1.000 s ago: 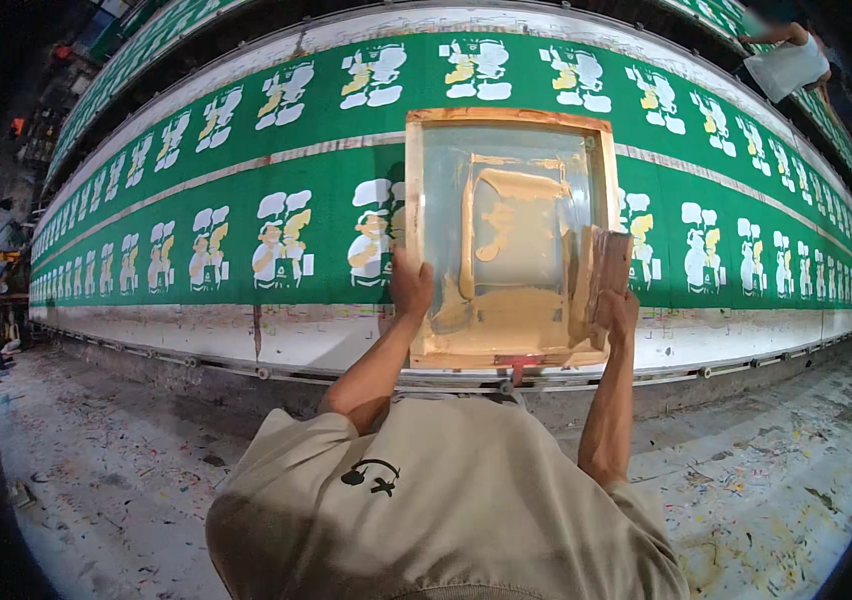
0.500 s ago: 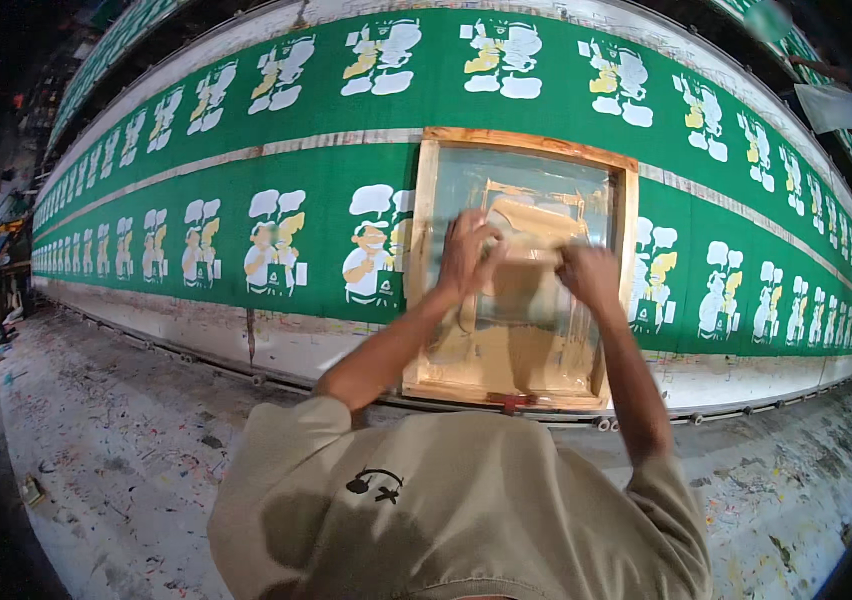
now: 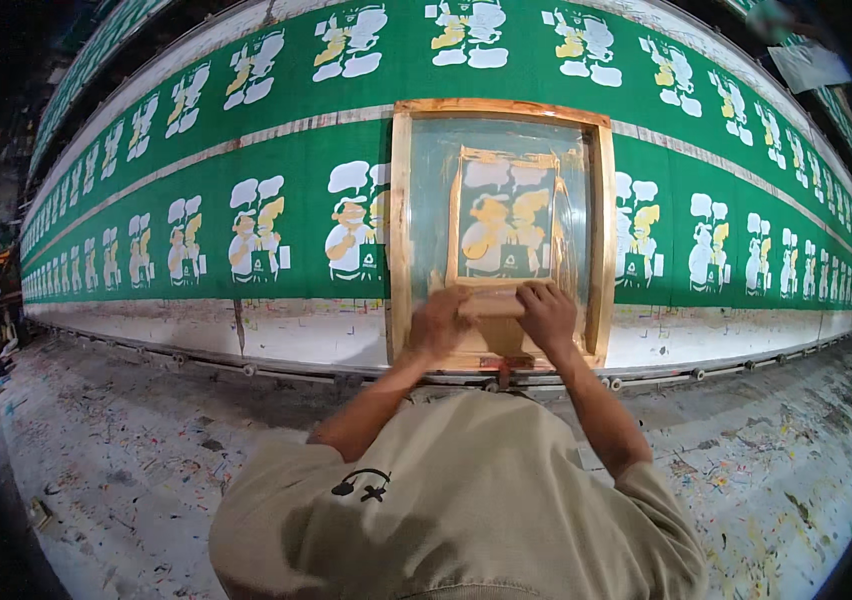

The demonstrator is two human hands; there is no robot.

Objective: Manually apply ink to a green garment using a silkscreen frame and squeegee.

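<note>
A wooden-framed printing screen (image 3: 401, 230) lies on the green printed fabric (image 3: 296, 150). Tan ink is streaked around the mesh, and a figure pattern shows through its middle. Near the frame's front end, both hands grip a squeegee (image 3: 494, 301) lying crosswise on the mesh. My left hand (image 3: 438, 322), slightly blurred, closes on its left end. The fingers of my right hand (image 3: 549, 315) are wrapped over the right end. The squeegee's lower edge is hidden from me.
The long white table (image 3: 316, 330) curves away to both sides, bearing two rows of printed figures. A rail with small rollers (image 3: 258, 371) runs along its near edge. A red clamp-like piece (image 3: 504, 366) sits at the frame's front. Paint-spattered floor (image 3: 136, 440) lies below.
Both hands have drawn the squeegee from the screen's middle toward me, near its front end. The figure pattern in the mesh is now uncovered. The view has shifted slightly.
</note>
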